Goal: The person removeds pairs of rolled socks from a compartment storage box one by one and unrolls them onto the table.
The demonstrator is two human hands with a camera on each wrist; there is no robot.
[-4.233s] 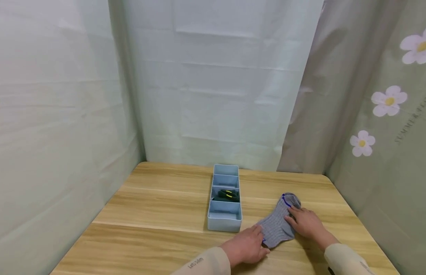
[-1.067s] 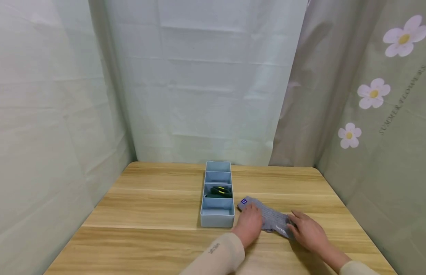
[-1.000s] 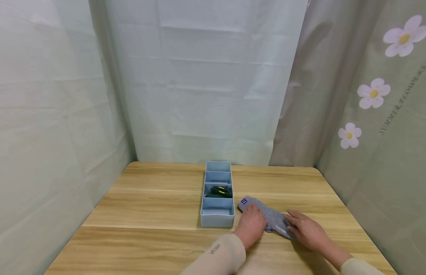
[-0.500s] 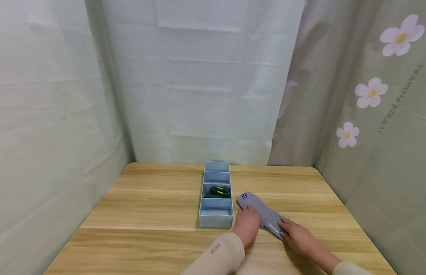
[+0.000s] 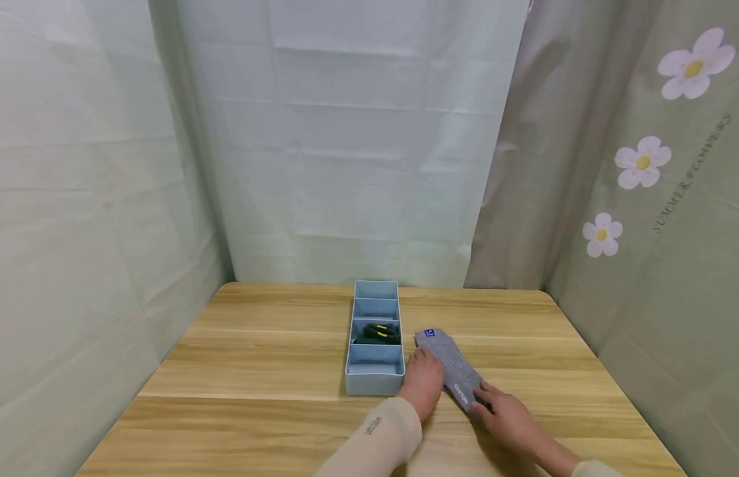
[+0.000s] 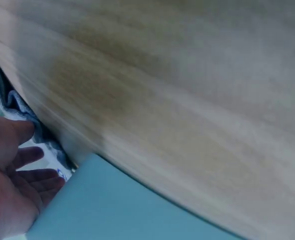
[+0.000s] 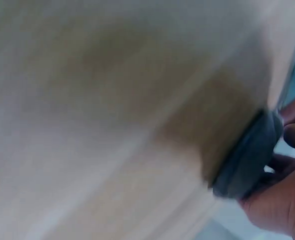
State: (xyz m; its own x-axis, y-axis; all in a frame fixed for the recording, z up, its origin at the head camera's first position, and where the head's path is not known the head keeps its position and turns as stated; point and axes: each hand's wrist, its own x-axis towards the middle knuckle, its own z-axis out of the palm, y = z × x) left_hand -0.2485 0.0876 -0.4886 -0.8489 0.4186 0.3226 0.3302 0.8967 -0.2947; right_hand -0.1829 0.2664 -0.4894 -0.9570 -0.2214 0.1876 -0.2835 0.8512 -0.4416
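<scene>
At the left of the frame, pale cloth point(image 5: 95, 218) hangs beside the wooden surface point(image 5: 238, 371). Just right of lower centre stands a blue box point(image 5: 375, 385) in four compartments; a dark bundle with yellow marks point(image 5: 382, 333) lies in the second compartment from the bottom. Next, the left hand point(image 5: 423, 381) is loosely open at the left edge of the grey sock point(image 5: 448, 358), thumb and fingers apart, with no firm hold evident. It overlaps the box's lower right corner in the head view; whether they touch cannot be told. Risk noted: a sideways movement of this hand or its sleeve point(image 5: 381, 437) could shift the box. The sock lies slantwise right of the box, blue label uppermost, white lettering lower down; single or paired cannot be determined. At its lower right end the right hand point(image 5: 505, 416) pinches the fabric between thumb and fingers. An uneven pull there could skew or bunch the layers, the other end being only lightly steadied. The box's right wall and the left hand obstruct access from the sock to the compartments. At far right hangs flower-printed cloth point(image 5: 691, 298).
</scene>
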